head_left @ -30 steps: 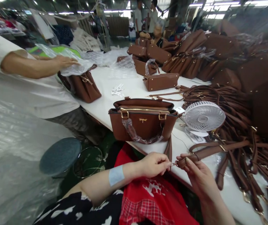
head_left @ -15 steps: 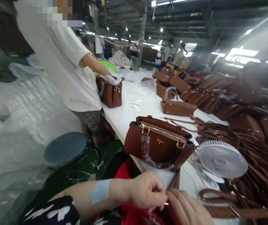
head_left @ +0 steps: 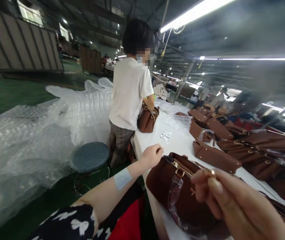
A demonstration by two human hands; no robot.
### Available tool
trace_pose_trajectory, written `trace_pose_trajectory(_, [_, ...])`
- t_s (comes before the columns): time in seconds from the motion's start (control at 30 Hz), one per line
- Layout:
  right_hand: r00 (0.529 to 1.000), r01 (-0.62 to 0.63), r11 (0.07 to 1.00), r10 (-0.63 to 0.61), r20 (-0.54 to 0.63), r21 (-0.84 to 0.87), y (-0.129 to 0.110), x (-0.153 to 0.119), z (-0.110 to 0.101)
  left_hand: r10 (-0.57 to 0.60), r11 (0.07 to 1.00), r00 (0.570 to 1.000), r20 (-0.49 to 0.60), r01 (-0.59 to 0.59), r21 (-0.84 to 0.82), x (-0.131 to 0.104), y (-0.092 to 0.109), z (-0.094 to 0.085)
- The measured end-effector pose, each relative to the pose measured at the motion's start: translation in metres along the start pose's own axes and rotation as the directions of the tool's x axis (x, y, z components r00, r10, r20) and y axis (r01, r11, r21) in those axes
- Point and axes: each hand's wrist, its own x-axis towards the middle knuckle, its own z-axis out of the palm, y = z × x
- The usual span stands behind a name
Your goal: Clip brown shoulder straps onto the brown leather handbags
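A white table [head_left: 169, 124] runs from the lower centre of the frame up towards the centre. On it lie a brown handbag [head_left: 157, 180] at lower centre, small white pieces [head_left: 166, 136] near the centre, and more brown bags [head_left: 216, 156] at right, apparently heaped, though blur obscures their edges.

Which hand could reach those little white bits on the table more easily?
Probably the left hand: it's nearer the white bits. The right hand is farther off, in front of the bag, and pinches a gold piece. I can't tell if the left is empty.
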Motion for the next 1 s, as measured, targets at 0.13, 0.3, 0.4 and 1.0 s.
trace_pose_trajectory(0.13, [0.995,-0.093,0.993,0.095,0.032,-0.076,0.037,0.057,-0.001,-0.134,0.991,0.988,0.083,0.131,0.042,0.029,-0.031,0.022])
trace_pose_trajectory(0.3, [0.932,-0.143,0.933,0.239,0.274,-0.330,0.103,0.094,0.045,-0.231,0.964,0.951,0.205,0.253,-0.087,0.029,-0.040,0.030])
trace_pose_trajectory(0.4, [0.836,-0.215,0.930,0.332,0.436,-0.297,0.135,0.097,0.075,-0.270,0.931,0.931,0.245,0.318,-0.181,0.024,-0.040,0.029])
trace_pose_trajectory(1.0, [0.814,-0.260,0.943,0.331,0.478,-0.210,0.161,0.084,0.113,-0.245,0.828,0.967,-0.066,0.174,-0.533,-0.001,-0.030,0.039])
